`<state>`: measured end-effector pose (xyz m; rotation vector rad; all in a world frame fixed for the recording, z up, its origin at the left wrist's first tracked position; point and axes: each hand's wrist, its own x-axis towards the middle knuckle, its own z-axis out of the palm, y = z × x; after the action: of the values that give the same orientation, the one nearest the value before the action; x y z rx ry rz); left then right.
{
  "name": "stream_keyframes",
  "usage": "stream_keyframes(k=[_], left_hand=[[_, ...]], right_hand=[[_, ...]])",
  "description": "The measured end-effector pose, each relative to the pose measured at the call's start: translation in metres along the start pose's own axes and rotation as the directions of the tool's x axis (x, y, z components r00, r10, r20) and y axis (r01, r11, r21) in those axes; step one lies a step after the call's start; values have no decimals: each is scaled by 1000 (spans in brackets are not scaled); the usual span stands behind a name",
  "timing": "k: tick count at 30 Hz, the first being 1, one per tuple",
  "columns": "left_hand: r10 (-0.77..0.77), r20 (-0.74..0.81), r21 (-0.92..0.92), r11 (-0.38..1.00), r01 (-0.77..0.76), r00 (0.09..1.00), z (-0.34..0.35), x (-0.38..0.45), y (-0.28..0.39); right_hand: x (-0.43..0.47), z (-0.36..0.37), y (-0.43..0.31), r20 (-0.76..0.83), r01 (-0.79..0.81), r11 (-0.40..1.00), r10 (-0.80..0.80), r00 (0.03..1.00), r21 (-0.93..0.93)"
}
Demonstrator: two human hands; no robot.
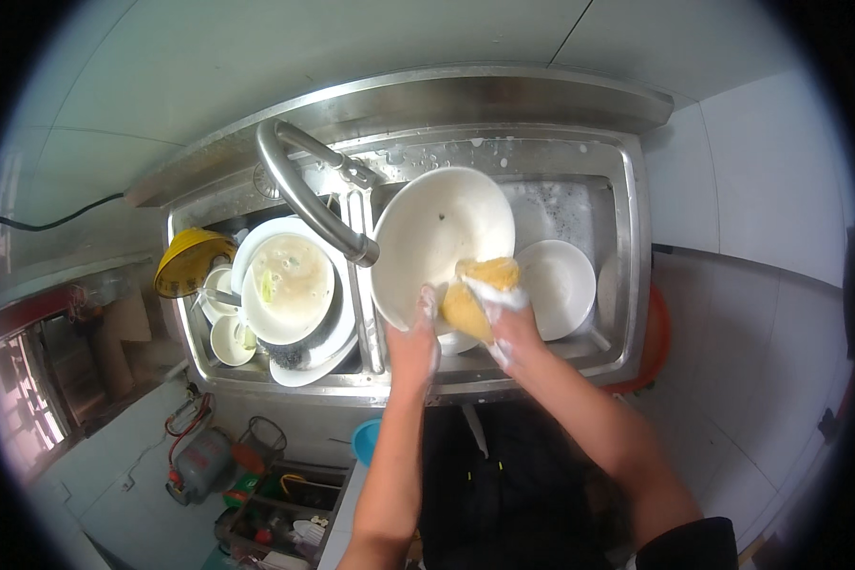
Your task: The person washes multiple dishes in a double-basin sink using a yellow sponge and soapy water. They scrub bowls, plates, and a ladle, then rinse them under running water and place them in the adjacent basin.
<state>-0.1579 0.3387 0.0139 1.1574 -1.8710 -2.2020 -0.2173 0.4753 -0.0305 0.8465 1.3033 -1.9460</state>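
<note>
My left hand (415, 338) grips the near rim of a large white bowl (449, 221), which is tilted over the right basin of a steel double sink (631, 285). In my right hand (513, 328) is a soapy yellow sponge or cloth (474, 299), held at the large bowl's near right rim. Suds cover parts of both hands. A smaller white bowl (556, 288) lies in the right basin, to the right of the sponge. Part of another white dish (457, 344) shows below the large bowl. Inside the large bowl is a small dark speck.
A curved steel faucet (306, 192) reaches over the sink's divider. Stacked in the left basin are white dishes, a bowl of cloudy liquid (292, 278), small cups (232, 340) and a yellow bowl (192, 261). Below left stand a gas cylinder (203, 459) and a dark rack (292, 499).
</note>
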Motion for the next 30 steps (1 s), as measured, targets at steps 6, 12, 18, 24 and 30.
stream_keyframes(k=[6,12,18,24,30], left_hand=[[-29,256,353,934,-65,966,-9,3,8],[22,512,433,857,-279,859,-10,23,17],[25,486,495,816,-299,874,0,25,24],[20,200,404,909,-100,980,8,8,20],[310,284,433,803,-410,907,26,1,8]], right_hand=[[23,-36,-52,311,348,762,-201,929,-546],[58,-4,-136,804,776,-208,-171,570,-595],[55,8,-134,915,744,-572,-28,401,-344],[37,-16,-59,135,209,826,-161,978,-523],[28,-38,38,80,-221,975,219,972,19]])
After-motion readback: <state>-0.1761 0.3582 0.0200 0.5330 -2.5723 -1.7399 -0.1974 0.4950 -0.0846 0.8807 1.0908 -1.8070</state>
